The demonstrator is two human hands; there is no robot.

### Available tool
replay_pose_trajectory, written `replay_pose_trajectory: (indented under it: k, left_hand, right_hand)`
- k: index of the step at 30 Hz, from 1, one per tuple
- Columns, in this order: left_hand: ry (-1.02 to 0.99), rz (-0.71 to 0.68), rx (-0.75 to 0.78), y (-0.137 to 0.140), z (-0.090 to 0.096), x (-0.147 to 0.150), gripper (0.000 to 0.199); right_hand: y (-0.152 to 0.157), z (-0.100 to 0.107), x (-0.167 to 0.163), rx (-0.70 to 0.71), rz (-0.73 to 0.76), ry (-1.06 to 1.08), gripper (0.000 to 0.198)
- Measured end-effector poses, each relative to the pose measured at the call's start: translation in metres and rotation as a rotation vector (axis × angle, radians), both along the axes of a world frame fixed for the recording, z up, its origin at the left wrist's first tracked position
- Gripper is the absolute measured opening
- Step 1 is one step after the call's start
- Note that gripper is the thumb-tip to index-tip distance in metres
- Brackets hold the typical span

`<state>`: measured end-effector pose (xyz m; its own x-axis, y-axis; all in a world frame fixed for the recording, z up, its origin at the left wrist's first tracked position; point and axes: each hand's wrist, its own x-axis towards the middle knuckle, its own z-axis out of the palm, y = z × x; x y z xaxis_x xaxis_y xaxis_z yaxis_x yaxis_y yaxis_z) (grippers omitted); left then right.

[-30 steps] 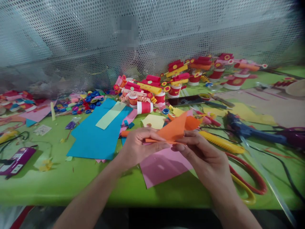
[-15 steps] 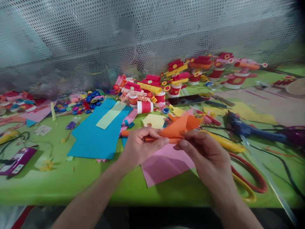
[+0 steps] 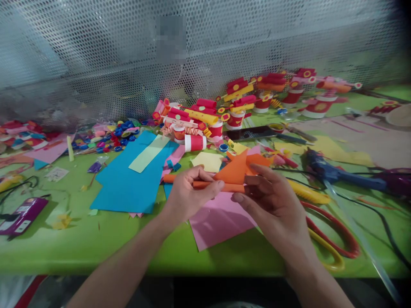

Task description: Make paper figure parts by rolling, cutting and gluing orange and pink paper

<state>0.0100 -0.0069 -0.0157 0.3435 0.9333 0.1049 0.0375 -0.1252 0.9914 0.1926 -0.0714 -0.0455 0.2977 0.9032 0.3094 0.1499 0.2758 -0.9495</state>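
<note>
A sheet of orange paper (image 3: 233, 169) is partly rolled into a thin tube along its near edge, with the loose part rising behind. My left hand (image 3: 188, 194) pinches the tube between thumb and fingers; its left end pokes out past the knuckles. At the tube's right end, my right hand (image 3: 279, 203) has curled fingers against the paper, its thumb just below the roll. A pink sheet (image 3: 221, 224) lies on the table under both hands. Right of it are big scissors with red and yellow handles (image 3: 348, 239), partly hidden by my right hand.
Blue sheets (image 3: 128, 184) with a pale green strip (image 3: 149, 154) lie left. A white-and-red paper cup (image 3: 195, 143) lies sideways before several decorated cups (image 3: 236, 119). A blue glue gun (image 3: 346, 175) with a cord lies right; a purple device (image 3: 27, 216) is far left. Perforated metal (image 3: 105, 55) stands behind.
My right thumb has slid down off the roll and the right fingers have loosened. More of the tube shows, and the loose orange paper has shifted. My left hand keeps its pinch.
</note>
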Motion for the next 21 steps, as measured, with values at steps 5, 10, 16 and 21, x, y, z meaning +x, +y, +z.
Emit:
replay_pose_trajectory:
  k: [5, 10, 16, 21]
  left_hand:
    - [-0.059, 0.026, -0.039, -0.0004, 0.0002, 0.0023, 0.03]
    - [-0.029, 0.011, -0.049, -0.002, 0.0008, 0.0012, 0.037]
    - [-0.041, -0.073, -0.071, -0.0018, -0.0004, 0.0012, 0.027]
    - [-0.082, -0.108, -0.075, 0.0005, -0.0009, 0.0002, 0.019]
  right_hand:
    - [0.0, 0.0006, -0.0006, -0.001, 0.041, 0.021, 0.054]
    - [-0.0003, -0.0027, 0.0004, 0.012, 0.024, 0.001, 0.049]
    - [0.0005, -0.0057, 0.0025, -0.019, -0.024, 0.01, 0.049]
    - [-0.0008, 0.0002, 0.0029, -0.031, 0.027, -0.01, 0.023]
